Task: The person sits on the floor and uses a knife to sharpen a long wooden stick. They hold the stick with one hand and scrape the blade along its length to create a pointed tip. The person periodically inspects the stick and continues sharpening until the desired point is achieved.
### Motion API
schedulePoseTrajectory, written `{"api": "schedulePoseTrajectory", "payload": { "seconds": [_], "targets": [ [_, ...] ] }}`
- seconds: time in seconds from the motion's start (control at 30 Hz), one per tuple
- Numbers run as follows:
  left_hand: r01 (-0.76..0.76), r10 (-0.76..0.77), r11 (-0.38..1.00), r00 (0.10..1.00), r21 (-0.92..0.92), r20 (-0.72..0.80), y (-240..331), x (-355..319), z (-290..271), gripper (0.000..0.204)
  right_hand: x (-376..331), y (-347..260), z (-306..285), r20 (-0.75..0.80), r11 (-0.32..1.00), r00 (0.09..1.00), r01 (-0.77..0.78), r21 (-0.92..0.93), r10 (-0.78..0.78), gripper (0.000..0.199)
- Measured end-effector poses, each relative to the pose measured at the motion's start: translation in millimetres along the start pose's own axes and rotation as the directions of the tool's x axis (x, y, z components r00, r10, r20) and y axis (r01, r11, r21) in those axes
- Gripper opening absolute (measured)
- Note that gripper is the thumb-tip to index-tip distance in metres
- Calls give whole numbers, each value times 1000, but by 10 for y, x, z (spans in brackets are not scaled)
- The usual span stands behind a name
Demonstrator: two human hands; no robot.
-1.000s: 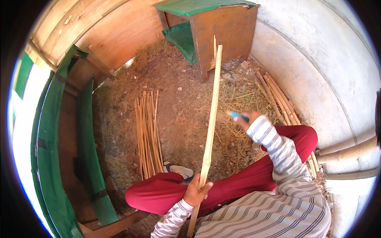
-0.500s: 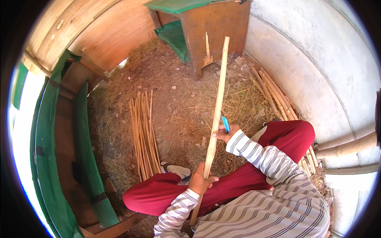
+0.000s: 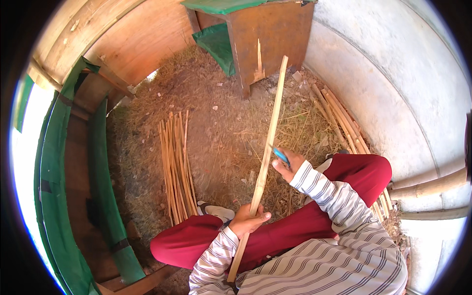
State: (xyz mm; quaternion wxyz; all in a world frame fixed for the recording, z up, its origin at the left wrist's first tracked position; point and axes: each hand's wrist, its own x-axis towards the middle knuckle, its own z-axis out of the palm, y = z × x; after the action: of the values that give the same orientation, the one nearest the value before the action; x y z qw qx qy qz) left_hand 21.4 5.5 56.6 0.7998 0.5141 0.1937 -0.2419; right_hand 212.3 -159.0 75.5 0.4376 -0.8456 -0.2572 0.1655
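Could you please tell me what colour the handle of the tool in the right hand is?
Blue, on the tool in the right hand; head view.

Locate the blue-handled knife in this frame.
In the head view, the blue-handled knife is in the right hand, right of centre, its tip against the long bamboo strip that the left hand grips lower down.

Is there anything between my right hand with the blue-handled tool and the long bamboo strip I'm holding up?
Nothing visible. The right hand holds the blue-handled tool right against the long pale bamboo strip, about halfway up. The left hand has its grip on the strip lower down, over the red trousers. Only straw-covered ground lies behind.
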Motion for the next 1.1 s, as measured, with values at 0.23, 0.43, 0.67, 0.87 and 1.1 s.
{"api": "schedulePoseTrajectory", "payload": {
  "seconds": [0.23, 0.43, 0.67, 0.87, 1.1],
  "targets": [
    [62, -58, 998, 987, 20, -149, -107, 103, -26, 41, -229, 169, 306, 204, 961, 959, 228, -155, -194, 33],
    [73, -81, 996, 983, -53, -164, -126, 90, -37, 44, -221, 112, 421, 212, 930, 955, 258, -261, -205, 35],
    [35, -35, 999, 990, -3, -139, -192, 72, -38, 35, -176, 165, 414, 240, 916, 949, 270, -298, -202, 35],
    [37, -40, 999, 994, -36, -100, -408, 79, -95, 33, 31, 140, 331, 185, 923, 982, 27, -383, 47, 40],
    [60, -42, 992, 985, 107, -167, -266, -40, 11, 31, 233, 156, 189, 166, 898, 965, -117, -424, 204, 49]
  ]
}}
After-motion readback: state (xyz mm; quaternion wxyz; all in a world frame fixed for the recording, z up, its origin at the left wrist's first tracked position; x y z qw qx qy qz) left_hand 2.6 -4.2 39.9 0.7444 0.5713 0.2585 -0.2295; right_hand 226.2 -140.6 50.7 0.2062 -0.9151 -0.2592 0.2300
